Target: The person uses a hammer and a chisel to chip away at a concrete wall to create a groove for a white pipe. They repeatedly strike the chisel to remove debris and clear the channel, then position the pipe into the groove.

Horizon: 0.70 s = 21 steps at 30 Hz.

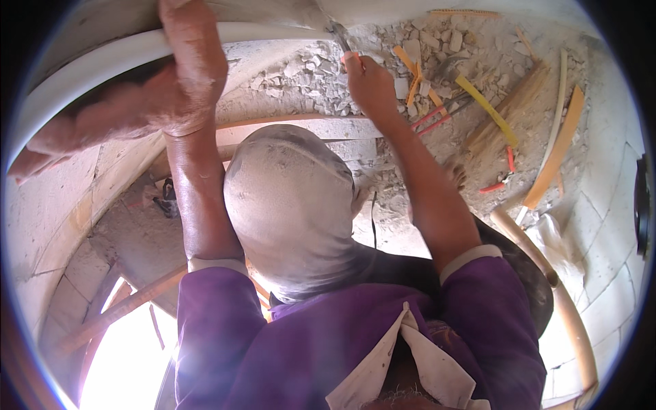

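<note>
Raised at the upper left, my left hand [181,96] has its thumb up across a white curved pipe [253,31] and its fingers stretched out to the left, somewhat blurred. My right hand [372,85] grips a slim tool [339,37] with an orange-red handle and a thin dark metal shaft, which looks like a screwdriver. The shaft's tip is near the pipe's right end, against a pale wall surface [383,9]. Between my arms, close below, is another person's head in a dusty grey cap [290,198].
Broken rubble [294,78] covers the floor ahead. To the right lie red-handled pliers [506,174], a yellow strip [486,106], a wooden plank [512,102] and an orange-brown strip [557,150]. A long pole [574,328] stands at the lower right; a wooden beam [123,307] crosses the lower left.
</note>
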Each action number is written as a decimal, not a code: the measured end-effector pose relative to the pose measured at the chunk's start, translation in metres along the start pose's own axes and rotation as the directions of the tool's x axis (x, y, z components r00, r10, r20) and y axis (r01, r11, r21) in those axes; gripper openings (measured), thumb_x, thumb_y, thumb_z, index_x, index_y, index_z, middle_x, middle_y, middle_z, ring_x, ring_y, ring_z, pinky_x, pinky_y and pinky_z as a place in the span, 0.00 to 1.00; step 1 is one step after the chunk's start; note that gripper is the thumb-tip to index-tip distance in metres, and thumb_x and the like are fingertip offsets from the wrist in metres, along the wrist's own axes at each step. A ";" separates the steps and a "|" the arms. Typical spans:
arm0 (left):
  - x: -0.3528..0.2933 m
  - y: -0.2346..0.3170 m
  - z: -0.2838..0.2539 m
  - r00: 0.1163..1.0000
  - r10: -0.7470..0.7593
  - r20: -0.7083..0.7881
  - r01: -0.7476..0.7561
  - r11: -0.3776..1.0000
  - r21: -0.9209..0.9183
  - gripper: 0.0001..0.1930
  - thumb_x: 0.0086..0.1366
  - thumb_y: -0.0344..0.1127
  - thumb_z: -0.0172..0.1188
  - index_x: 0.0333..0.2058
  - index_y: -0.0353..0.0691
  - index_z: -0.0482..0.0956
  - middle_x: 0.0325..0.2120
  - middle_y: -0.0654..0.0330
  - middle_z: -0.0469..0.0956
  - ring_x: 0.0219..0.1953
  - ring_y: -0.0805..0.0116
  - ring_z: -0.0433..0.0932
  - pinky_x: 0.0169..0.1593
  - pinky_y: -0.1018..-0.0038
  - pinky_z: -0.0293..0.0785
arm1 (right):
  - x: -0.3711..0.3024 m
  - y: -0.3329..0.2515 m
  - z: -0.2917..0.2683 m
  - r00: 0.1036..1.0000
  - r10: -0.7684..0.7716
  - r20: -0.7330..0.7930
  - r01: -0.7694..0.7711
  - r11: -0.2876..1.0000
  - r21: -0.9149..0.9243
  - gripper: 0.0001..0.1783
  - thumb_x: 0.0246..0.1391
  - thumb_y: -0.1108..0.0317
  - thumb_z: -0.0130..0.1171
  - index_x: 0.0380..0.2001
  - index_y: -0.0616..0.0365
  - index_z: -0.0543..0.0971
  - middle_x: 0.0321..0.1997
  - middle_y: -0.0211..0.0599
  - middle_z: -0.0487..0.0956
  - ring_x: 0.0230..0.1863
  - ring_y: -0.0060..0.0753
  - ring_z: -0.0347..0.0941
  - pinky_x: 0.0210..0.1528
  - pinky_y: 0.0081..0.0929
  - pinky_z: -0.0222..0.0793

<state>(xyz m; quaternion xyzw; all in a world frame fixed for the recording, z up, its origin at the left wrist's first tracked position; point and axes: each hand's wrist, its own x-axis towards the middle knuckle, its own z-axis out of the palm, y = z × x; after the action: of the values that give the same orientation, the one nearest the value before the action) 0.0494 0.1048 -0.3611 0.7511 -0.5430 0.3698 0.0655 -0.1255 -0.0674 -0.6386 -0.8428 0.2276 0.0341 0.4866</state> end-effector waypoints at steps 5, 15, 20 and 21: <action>-0.017 0.033 0.017 0.958 -0.066 -0.279 0.173 0.908 0.381 0.46 0.59 0.51 0.63 0.65 0.31 0.48 0.62 0.37 0.50 0.67 0.46 0.46 0.61 0.39 0.46 | 0.072 -0.011 -0.082 0.878 0.033 0.477 0.074 0.976 -0.204 0.28 0.63 0.44 0.50 0.25 0.58 0.80 0.14 0.36 0.72 0.18 0.38 0.75 0.25 0.36 0.71; -0.010 0.042 0.022 0.920 -0.224 -0.321 0.351 0.837 0.421 0.54 0.53 0.66 0.60 0.66 0.37 0.44 0.53 0.39 0.51 0.61 0.45 0.48 0.59 0.38 0.41 | 0.005 -0.006 -0.042 0.995 -0.002 0.097 -0.004 0.998 0.065 0.34 0.64 0.40 0.44 0.29 0.65 0.80 0.29 0.53 0.80 0.31 0.49 0.78 0.36 0.48 0.71; -0.019 0.031 0.021 0.936 -0.169 -0.309 0.277 0.893 0.353 0.55 0.53 0.66 0.61 0.65 0.35 0.44 0.50 0.41 0.52 0.59 0.47 0.49 0.58 0.38 0.43 | 0.006 -0.026 -0.028 0.984 0.154 0.091 -0.156 0.988 0.014 0.30 0.65 0.45 0.46 0.30 0.65 0.80 0.26 0.51 0.80 0.25 0.50 0.77 0.34 0.45 0.73; -0.019 0.030 0.021 0.940 -0.147 -0.309 0.256 0.901 0.350 0.54 0.53 0.66 0.61 0.65 0.35 0.45 0.50 0.42 0.53 0.59 0.47 0.49 0.57 0.38 0.45 | 0.015 -0.030 -0.032 0.957 0.216 0.192 -0.216 0.976 -0.017 0.30 0.65 0.46 0.46 0.30 0.64 0.80 0.25 0.50 0.80 0.24 0.49 0.77 0.34 0.44 0.73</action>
<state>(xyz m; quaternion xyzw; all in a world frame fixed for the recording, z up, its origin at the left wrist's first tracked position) 0.0313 0.0971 -0.3969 0.7431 -0.3639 0.5608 0.0298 -0.1054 -0.0871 -0.6019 -0.8047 0.2701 0.1681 0.5013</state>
